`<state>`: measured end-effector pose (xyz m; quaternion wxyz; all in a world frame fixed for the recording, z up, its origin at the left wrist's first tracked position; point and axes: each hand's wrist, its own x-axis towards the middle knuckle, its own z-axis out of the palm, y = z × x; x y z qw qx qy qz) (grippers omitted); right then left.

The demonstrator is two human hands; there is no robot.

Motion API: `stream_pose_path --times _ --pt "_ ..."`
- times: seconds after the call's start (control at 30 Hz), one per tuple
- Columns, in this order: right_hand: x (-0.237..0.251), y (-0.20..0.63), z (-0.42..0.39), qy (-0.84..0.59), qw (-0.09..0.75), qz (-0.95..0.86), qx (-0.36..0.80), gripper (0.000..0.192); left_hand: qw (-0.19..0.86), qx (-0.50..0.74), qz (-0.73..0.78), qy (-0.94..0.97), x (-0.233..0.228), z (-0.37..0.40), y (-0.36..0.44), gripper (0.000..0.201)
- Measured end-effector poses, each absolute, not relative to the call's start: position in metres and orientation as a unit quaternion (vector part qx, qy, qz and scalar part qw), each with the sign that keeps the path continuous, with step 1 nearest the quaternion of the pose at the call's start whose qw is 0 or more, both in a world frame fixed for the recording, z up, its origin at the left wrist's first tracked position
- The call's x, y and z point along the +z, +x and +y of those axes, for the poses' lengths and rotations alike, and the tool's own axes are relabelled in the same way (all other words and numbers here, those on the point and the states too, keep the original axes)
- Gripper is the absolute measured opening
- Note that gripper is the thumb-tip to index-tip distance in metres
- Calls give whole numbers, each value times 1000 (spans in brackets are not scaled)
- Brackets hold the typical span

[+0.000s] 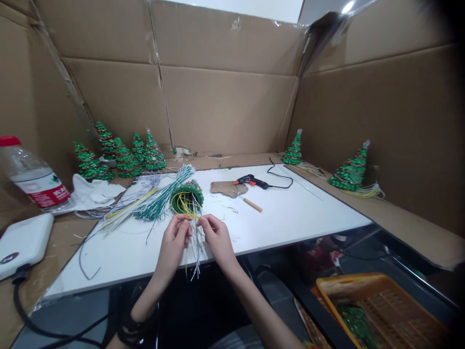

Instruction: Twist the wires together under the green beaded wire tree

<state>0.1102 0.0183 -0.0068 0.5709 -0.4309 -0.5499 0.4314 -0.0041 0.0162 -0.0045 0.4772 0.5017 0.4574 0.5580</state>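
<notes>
A small green Christmas tree [196, 190] lies on its side on the white board, its hollow base facing me. Yellow, white and green wires [188, 202] come out of that opening, and some hang over the board's front edge. My left hand [177, 232] pinches a yellow wire just in front of the base. Beside it my right hand [215, 235] has thumb and finger closed on the wires too; which strand is too small to tell. To the left of the tree lies a bundle of green and white wires [160, 203].
A glue gun [254, 182] rests by a cardboard scrap [225, 187] and a wooden-handled tool [252, 204]. Finished-looking trees [154, 152] stand back left, two more [349, 169] at right. A bottle [34, 179], tissue [95, 190] and white power bank [27, 242] sit left; a yellow basket [348, 278] is below right.
</notes>
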Motion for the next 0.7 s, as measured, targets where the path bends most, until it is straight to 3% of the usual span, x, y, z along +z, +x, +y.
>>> stream_pose_path --times 0.3,0.5,0.7 --pt "-8 110 18 -431 571 -549 433 24 479 593 466 449 -6 19 -6 21" --pt "-7 111 16 -420 562 -562 439 23 544 547 449 450 1 20 -9 23" --pt "-6 111 16 -421 557 -567 437 24 546 547 450 448 1 19 -12 22"
